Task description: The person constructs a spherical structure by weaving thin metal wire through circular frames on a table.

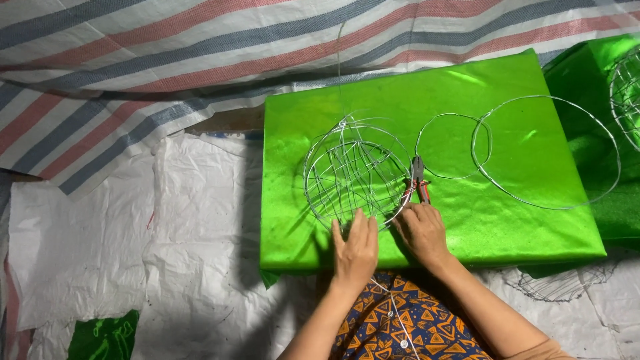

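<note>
Left hand [355, 248] rests palm down at the near rim of a round wire frame [358, 172], fingers extended and pressing the wire against the green cloth-covered board [533, 227]; the fingers are not curled into a grip. Right hand [421, 228] lies just beside it, the two hands close together but not touching, its fingers bent over the frame's right edge where the handles of a pair of pliers [419, 179] meet the wire. Whether the right hand clasps the pliers or only the wire cannot be told from this view. The wire frame, a basket-like cage of rings and crossing struts, stands on the near left part of the board, directly ahead of the person's patterned garment [407, 323]. To the right of the frame, a small wire ring [419, 150] and a large wire ring [617, 167] lie flat on the board, overlapping at their edges. White woven sheeting [133, 233] covers the floor to the left; a striped tarpaulin [133, 60] spans the far side.
</note>
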